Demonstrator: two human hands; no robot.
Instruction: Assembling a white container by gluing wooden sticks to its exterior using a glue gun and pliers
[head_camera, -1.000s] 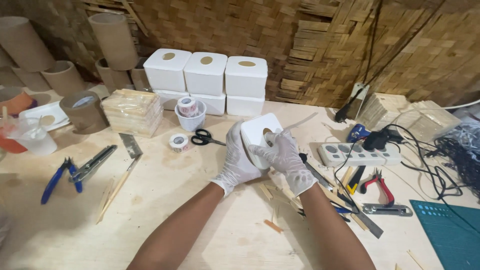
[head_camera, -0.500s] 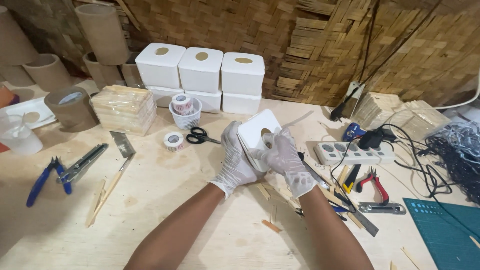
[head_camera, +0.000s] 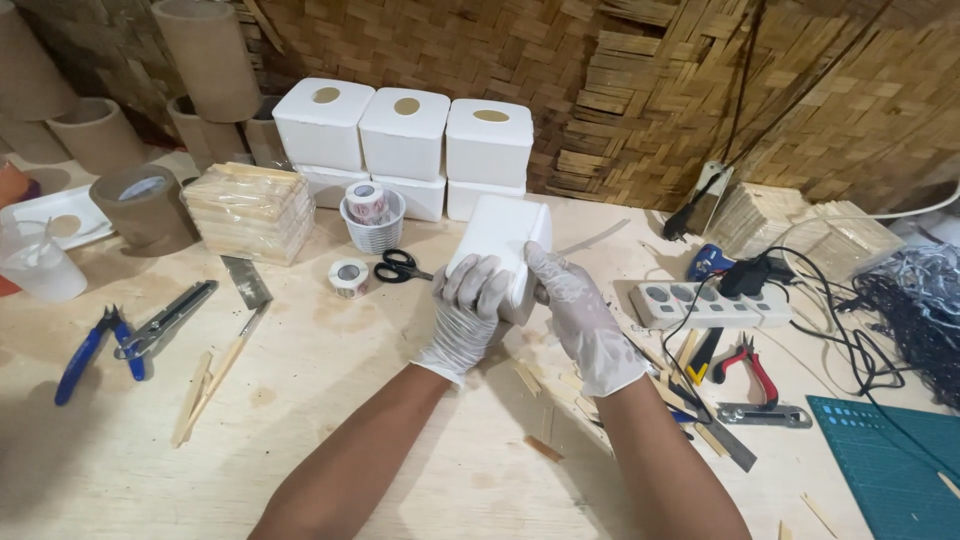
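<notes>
plywood counter (head_camera: 330, 400), woven wall behind. row of white square boxes (head_camera: 405, 135) stacked at the back, cardboard tubes (head_camera: 205, 60) to their left. white box (head_camera: 500, 245) held tilted above counter centre — gloved left hand (head_camera: 468, 318) clenched around its near lower corner, gloved right hand (head_camera: 580, 315) grasping its right side. power strip (head_camera: 715, 305) to the right, blue pliers (head_camera: 85, 350) far left — black scissors (head_camera: 400, 267) and tape roll (head_camera: 347, 275) just left of the held box.
</notes>
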